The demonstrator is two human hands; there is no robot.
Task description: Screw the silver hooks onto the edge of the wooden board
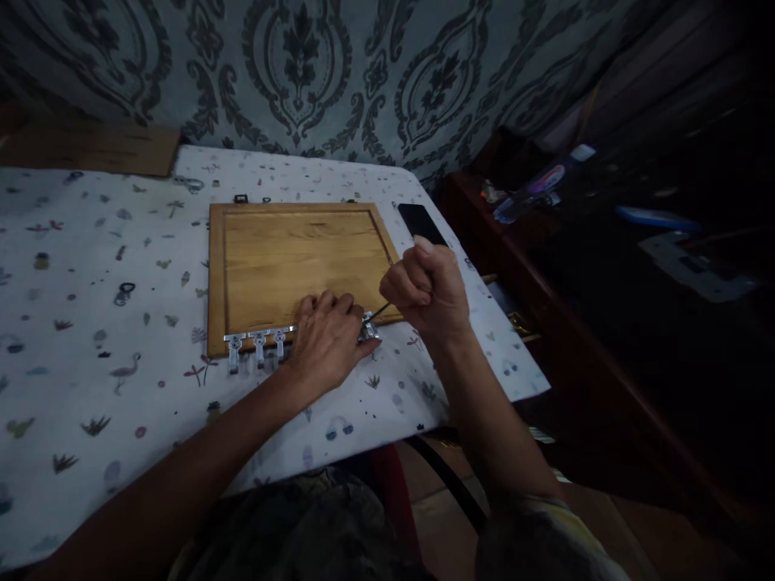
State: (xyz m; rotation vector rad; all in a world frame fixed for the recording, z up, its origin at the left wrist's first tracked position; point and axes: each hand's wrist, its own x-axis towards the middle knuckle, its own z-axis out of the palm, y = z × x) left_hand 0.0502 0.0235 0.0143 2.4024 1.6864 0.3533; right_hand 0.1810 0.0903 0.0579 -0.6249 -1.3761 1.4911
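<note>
A framed wooden board (296, 258) lies flat on the table, with a shiny metal strip of several hanging hook-like pieces (260, 345) along its front edge. My left hand (327, 343) grips that edge, fingers bent on top and thumb stretched right by the metal; it hides the strip's middle. In a closed fist, my right hand (427, 286) holds a tool with a thin dark shaft, seemingly a screwdriver (379, 313). Its handle is hidden by the fingers. The shaft slants down to the metal piece (370, 329) at the strip's right end.
A black phone (420, 223) lies right of the board on the patterned tablecloth (121, 282). Cardboard (90, 149) is at the back left. Beyond the table's right edge, a plastic bottle (538, 187) rests on dark furniture (563, 290). A patterned wall (363, 73) closes the back.
</note>
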